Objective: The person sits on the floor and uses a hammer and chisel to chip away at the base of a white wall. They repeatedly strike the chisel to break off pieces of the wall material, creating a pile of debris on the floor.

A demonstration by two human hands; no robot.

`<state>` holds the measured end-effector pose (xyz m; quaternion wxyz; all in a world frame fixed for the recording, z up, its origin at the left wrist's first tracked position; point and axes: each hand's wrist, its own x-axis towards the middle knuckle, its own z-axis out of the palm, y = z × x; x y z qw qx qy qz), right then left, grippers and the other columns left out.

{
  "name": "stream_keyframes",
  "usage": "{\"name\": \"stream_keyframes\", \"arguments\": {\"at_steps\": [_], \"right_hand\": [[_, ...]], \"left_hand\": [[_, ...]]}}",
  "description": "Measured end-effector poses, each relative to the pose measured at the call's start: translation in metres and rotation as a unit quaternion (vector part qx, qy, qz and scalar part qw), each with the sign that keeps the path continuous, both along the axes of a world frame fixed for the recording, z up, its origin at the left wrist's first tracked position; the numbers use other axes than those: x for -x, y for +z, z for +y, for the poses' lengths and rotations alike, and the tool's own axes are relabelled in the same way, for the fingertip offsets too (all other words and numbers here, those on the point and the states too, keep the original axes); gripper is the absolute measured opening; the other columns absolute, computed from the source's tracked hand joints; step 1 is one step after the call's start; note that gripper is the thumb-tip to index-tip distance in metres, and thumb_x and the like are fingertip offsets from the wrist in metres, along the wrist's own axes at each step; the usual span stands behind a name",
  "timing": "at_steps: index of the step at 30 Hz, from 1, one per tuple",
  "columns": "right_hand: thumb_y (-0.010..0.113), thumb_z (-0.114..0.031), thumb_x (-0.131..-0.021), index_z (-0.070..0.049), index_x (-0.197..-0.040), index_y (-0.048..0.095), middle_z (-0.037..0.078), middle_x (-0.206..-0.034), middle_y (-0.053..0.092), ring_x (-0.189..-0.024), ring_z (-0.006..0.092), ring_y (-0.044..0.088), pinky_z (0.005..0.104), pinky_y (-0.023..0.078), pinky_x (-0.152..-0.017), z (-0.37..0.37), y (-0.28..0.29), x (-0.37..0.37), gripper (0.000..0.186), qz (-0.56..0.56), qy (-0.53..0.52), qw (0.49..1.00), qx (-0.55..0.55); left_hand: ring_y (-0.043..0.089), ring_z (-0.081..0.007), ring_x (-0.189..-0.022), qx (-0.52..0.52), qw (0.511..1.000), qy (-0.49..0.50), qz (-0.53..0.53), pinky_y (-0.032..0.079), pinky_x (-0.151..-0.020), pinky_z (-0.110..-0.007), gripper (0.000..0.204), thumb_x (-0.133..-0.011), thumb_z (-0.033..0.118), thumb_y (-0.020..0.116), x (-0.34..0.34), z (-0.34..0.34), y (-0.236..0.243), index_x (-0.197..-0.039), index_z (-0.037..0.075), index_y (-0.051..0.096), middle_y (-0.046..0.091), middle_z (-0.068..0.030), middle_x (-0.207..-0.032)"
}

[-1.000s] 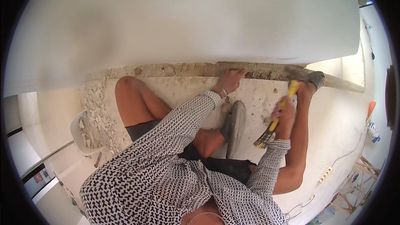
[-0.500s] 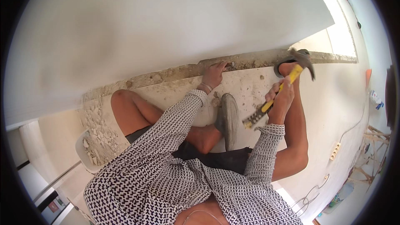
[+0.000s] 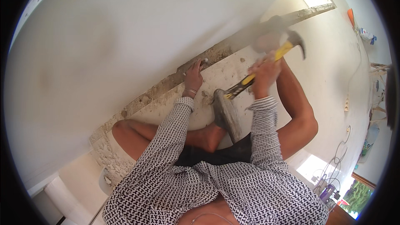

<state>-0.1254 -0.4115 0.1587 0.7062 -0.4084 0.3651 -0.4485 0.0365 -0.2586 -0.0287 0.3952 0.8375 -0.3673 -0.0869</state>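
Item: 1 claw hammer [image 3: 284, 51], handle yellow and black, head dark. Position: raised above the floor [image 3: 325, 64], apart from its wall-side edge; head to the upper right, butt slanting to the lower left, overlapping 1 shoe [image 3: 227, 114] in view.

Hands, 2. Right hand [image 3: 266, 73]: wrapped round the hammer's handle. Left hand [image 3: 193, 77]: at the broken strip [image 3: 218, 55] along the floor's wall-side edge, fingers bent; 1 small pale tip [image 3: 205, 61] shows beside them, whether gripped cannot be told.

Strip: rough, brown-grey, crumbly, at the foot of 1 pale wall [image 3: 125, 37].

Debris: loose fragments [image 3: 204, 96] on the floor between left hand and shoe; rubble [image 3: 109, 152] near the strip's left end, just beside 1 pale tub [image 3: 104, 181], partly hidden.

Floor, right side: 1 power strip [image 3: 346, 102]; grey cables [image 3: 333, 173].
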Motion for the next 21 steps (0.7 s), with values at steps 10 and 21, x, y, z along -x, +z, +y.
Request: {"name": "stream_keyframes", "arguments": {"at_steps": [10, 21], "right_hand": [[0.052, -0.037, -0.107, -0.009, -0.094, 0.051, -0.001, -0.065, 0.048, -0.046, 0.0107, 0.047, 0.0281, 0.042, -0.04, 0.042, 0.042, 0.011, 0.03, 0.224, 0.178, 0.956, -0.063], [0.054, -0.035, -0.106, -0.008, -0.1, 0.055, 0.002, -0.067, 0.054, -0.044, 0.012, 0.05, 0.0298, 0.043, -0.039, 0.074, 0.006, -0.002, 0.027, 0.32, 0.276, 0.904, -0.056]], "left_hand": [[0.067, -0.0377, -0.106, 0.031, 0.999, 0.006, 0.004, 0.056, -0.086, -0.048, 0.048, -0.091, 0.001, 0.054, -0.004, 0.014, 0.008, -0.137, 0.013, 0.056, 0.068, -0.0169, -0.123], [0.063, -0.0422, -0.11, 0.051, 0.998, 0.031, 0.009, 0.052, -0.091, -0.052, 0.044, -0.094, 0.003, 0.052, -0.012, 0.021, -0.007, -0.138, 0.01, 0.054, 0.066, -0.0206, -0.124]]}}
